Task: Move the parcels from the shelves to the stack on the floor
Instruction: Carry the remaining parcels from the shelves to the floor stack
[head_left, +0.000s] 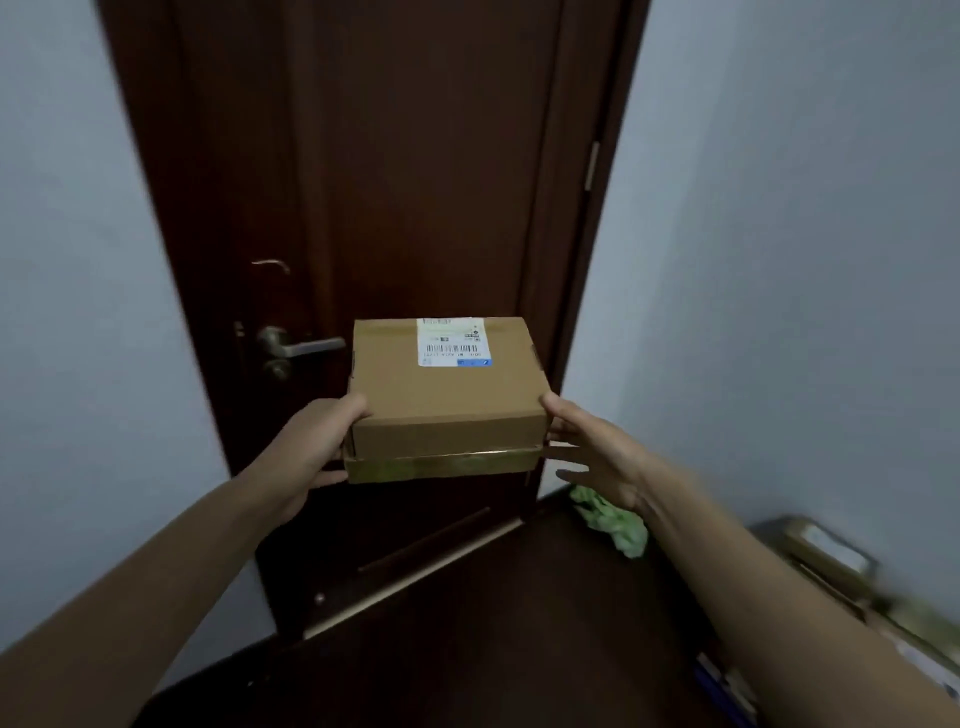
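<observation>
Two parcels between my fingers: a labelled box (447, 384) stacked on a flatter box (441, 466), long axes running left-right. My left fingers (332, 477) curl under the flatter box; my right fingers (563, 447) press its end, straight and spread.

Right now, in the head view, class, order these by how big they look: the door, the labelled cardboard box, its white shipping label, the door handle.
1. door
2. labelled cardboard box
3. white shipping label and door handle look alike; the label is nearer the camera, so I leave them unranked.
</observation>
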